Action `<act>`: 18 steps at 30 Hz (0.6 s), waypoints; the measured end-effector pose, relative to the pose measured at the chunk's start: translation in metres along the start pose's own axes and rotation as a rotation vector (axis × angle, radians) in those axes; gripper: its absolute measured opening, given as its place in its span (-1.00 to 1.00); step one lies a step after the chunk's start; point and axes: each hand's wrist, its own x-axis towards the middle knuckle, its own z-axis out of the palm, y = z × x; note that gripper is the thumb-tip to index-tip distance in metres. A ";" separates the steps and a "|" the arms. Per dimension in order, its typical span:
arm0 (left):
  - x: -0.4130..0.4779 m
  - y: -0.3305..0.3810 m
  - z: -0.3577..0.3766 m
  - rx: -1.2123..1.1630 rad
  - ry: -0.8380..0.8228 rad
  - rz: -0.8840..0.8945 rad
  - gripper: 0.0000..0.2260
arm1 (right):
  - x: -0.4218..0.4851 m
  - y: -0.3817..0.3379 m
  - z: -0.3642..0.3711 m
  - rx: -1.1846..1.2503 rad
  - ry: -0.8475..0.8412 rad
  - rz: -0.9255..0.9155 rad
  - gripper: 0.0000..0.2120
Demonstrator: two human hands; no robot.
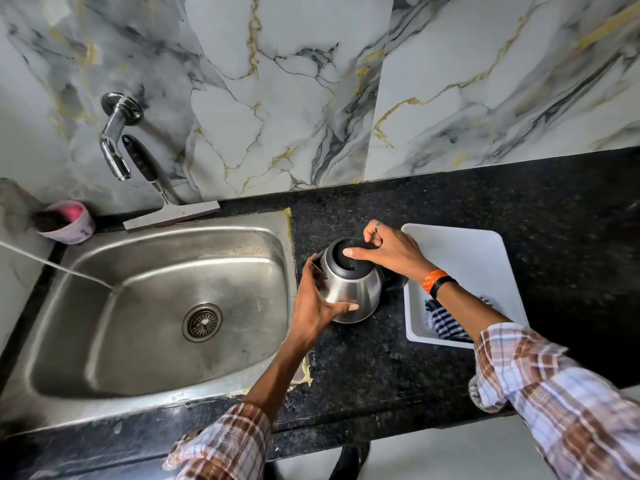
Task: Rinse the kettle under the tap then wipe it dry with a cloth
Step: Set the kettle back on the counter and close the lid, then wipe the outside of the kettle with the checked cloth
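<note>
A steel kettle [356,289] with a black lid stands on the black granite counter [381,358], just right of the sink. My left hand [313,306] wraps the kettle's left side, thumb across its lower front. My right hand [389,252] rests on top, fingers on the black lid and around the handle area. A dark striped cloth [445,322] lies in a white tray [464,251] to the right, partly hidden by my right forearm. The wall tap [116,140] is at the upper left and no water leaves its spout.
The steel sink [166,306] with its drain lies left of the kettle. A thin stream of water enters it from the left edge. A squeegee [162,199] leans behind the sink. A pink cup [67,221] sits at the back left corner.
</note>
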 end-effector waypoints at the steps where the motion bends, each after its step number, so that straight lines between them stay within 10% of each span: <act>1: -0.001 -0.001 0.000 0.004 -0.002 0.008 0.09 | -0.003 0.001 0.001 -0.014 0.023 -0.015 -0.47; 8: -0.077 0.002 0.040 0.105 0.309 0.198 -0.21 | -0.058 0.061 0.005 0.020 0.463 -0.140 -0.62; 13: -0.084 0.029 0.101 0.239 -0.045 0.460 -0.49 | -0.100 0.133 -0.007 0.021 0.495 0.087 -0.71; 18: -0.026 0.060 0.165 0.433 -0.408 0.202 -0.52 | -0.118 0.177 -0.023 -0.044 0.346 0.334 -0.55</act>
